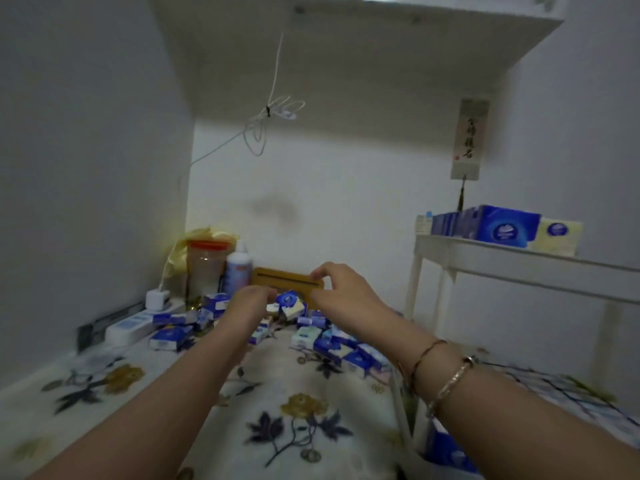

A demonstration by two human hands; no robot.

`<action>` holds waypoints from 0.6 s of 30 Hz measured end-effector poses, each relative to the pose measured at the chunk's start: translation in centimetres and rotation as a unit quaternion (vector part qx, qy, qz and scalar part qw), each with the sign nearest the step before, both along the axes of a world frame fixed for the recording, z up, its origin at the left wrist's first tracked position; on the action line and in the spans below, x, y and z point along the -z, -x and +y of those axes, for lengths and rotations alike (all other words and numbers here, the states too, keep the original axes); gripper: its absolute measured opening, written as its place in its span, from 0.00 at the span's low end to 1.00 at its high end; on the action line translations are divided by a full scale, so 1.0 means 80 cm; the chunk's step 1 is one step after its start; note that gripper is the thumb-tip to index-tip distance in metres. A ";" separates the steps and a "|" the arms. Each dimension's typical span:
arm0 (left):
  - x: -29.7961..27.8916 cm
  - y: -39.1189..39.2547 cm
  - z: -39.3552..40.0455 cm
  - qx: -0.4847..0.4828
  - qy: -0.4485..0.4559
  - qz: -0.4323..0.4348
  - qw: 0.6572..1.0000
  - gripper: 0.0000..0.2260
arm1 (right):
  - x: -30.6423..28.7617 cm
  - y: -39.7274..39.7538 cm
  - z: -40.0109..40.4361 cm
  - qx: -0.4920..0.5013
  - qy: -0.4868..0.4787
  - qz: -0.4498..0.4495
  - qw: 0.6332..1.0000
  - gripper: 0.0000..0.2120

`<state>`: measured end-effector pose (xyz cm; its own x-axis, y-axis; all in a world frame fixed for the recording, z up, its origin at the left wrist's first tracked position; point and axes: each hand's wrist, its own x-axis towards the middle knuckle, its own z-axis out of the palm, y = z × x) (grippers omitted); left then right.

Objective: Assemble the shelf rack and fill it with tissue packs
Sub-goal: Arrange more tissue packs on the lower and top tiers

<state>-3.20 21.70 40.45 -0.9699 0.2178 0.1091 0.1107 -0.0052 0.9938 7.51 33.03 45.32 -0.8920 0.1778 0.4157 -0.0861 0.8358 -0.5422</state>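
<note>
Head view: slotted tan rack panel (289, 279) pinched level by right hand (341, 289) and closed left hand (254, 301), slot exposed for joining, tissue packs (332, 342) heaped beneath grip.

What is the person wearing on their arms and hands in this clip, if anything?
Both forearms are bare, with no sleeves or gloves in view. The left hand shows nothing worn. The right hand has two slim bangles at the wrist, gold-toned, one thinner and one patterned.

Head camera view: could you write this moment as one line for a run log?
stage: assembly | left hand: holds wooden slotted panel | right hand: holds same panel | tissue packs: scattered on floral cloth
</note>
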 end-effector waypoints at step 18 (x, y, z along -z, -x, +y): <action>0.139 0.133 0.056 -0.016 0.005 -0.044 0.999 0.09 | 0.185 0.218 0.087 0.156 -0.168 -0.132 0.964 0.33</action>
<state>-13.88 26.18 29.30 -0.9823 0.1864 0.0203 0.0221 0.0076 0.9997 -9.97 40.03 30.53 -0.8999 0.3489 0.2615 0.3018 0.9313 -0.2042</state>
